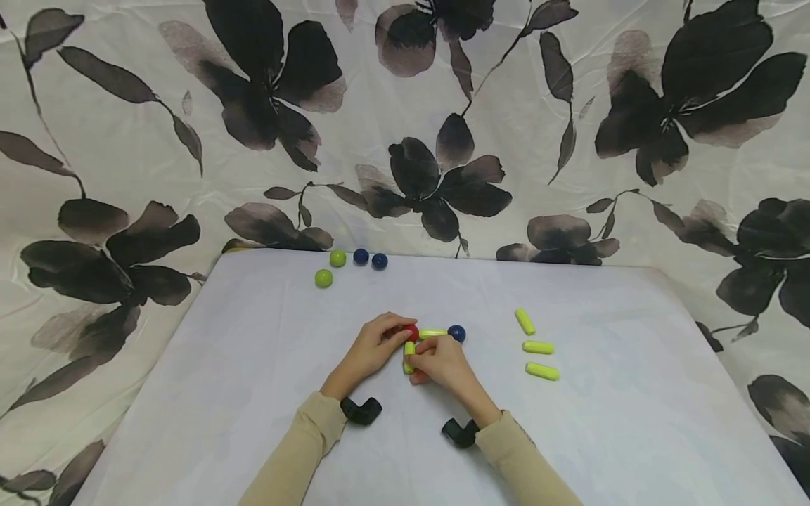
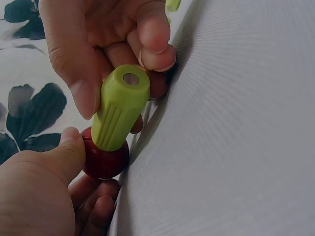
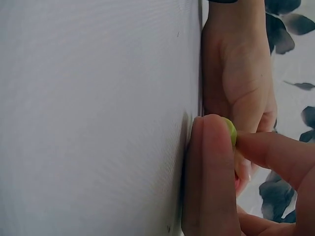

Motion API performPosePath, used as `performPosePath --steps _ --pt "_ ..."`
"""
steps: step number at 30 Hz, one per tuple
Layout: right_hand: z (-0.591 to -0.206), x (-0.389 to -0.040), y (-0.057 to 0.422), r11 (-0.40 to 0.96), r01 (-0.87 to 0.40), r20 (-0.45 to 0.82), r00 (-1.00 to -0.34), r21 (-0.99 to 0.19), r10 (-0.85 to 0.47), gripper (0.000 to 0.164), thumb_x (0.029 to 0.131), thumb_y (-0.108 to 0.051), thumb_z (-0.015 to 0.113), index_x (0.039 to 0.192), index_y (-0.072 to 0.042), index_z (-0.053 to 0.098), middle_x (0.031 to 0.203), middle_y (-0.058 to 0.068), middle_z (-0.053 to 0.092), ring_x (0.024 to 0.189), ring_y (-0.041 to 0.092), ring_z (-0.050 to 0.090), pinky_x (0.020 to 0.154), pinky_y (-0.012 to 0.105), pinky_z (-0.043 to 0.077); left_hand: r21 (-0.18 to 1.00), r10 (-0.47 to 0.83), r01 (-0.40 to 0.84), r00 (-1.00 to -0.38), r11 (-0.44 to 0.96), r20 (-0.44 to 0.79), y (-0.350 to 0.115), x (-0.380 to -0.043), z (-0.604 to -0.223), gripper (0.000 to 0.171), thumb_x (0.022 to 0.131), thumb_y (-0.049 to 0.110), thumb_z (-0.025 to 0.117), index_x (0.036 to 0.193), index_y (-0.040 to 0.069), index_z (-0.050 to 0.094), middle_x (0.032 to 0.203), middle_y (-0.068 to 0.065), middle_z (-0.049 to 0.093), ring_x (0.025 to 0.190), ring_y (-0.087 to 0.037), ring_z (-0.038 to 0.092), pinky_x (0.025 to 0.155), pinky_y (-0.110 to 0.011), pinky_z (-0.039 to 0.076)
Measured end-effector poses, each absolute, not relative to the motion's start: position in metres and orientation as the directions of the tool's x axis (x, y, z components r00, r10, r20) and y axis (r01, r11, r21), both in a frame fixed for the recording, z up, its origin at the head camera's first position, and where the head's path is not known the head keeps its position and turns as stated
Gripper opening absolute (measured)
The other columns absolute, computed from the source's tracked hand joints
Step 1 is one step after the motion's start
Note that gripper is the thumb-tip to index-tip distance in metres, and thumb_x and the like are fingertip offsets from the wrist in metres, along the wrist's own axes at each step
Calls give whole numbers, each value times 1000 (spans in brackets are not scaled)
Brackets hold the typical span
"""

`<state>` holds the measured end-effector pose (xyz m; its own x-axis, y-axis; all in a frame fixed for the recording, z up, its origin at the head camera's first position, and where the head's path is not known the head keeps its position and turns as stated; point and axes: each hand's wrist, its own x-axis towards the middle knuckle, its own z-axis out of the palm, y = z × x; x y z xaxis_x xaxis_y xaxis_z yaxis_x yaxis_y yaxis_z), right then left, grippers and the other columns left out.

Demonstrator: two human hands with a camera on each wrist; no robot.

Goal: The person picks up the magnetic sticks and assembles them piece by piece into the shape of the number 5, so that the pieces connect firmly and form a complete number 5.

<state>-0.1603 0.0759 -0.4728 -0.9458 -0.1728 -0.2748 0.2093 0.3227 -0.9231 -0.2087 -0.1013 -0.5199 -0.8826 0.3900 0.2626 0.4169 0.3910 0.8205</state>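
Observation:
My left hand (image 1: 370,351) pinches a red ball (image 1: 411,332) between thumb and fingers at the middle of the table. With thumb and fingertips, my right hand (image 1: 446,365) pinches a yellow-green rod (image 2: 120,108). One end of that rod meets the red ball; its free end shows a round metal disc in the left wrist view. A second yellow-green rod (image 1: 433,334) runs from the red ball to a dark blue ball (image 1: 456,333). In the right wrist view, my right fingers hide most of the held rod (image 3: 231,131).
Two green balls (image 1: 337,258) and two dark blue balls (image 1: 379,261) lie near the back edge of the white-covered table (image 1: 253,365). Three loose yellow-green rods (image 1: 538,347) lie to the right of my hands. A floral cloth (image 1: 443,91) hangs behind.

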Motion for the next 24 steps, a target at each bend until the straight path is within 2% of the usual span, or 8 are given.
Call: performPosePath --steps 9,15,20,24 --pt "-467 -160 81 363 125 -212 -954 -924 -211 22 92 -12 69 100 8 65 73 10 69 58 22 69 58 32 57 815 389 409 -887 411 249 -102 -206 -517 26 99 22 62 124 17 70 111 4 66 92 -13 55 81 -29 47" --pt "-458 -164 92 376 -44 -44 -974 -925 -221 14 93 -11 68 97 2 70 76 12 69 61 24 66 56 30 54 811 393 421 -882 406 261 -102 -207 -518 26 100 22 62 124 16 69 110 3 67 90 -13 56 79 -29 47" --pt "-449 -171 110 415 -160 112 -984 -896 -137 7 90 -10 71 93 -5 74 83 6 71 73 18 64 64 27 51 808 398 423 -880 411 258 -101 -208 -519 27 101 22 61 125 17 69 112 3 66 92 -13 55 80 -29 47" --pt "-447 -178 129 430 -136 137 -990 -892 -30 9 90 -11 73 97 -6 74 93 5 71 86 19 63 75 31 51 809 397 416 -883 415 251 -101 -207 -518 27 101 22 61 126 18 68 114 4 66 94 -12 55 81 -30 47"
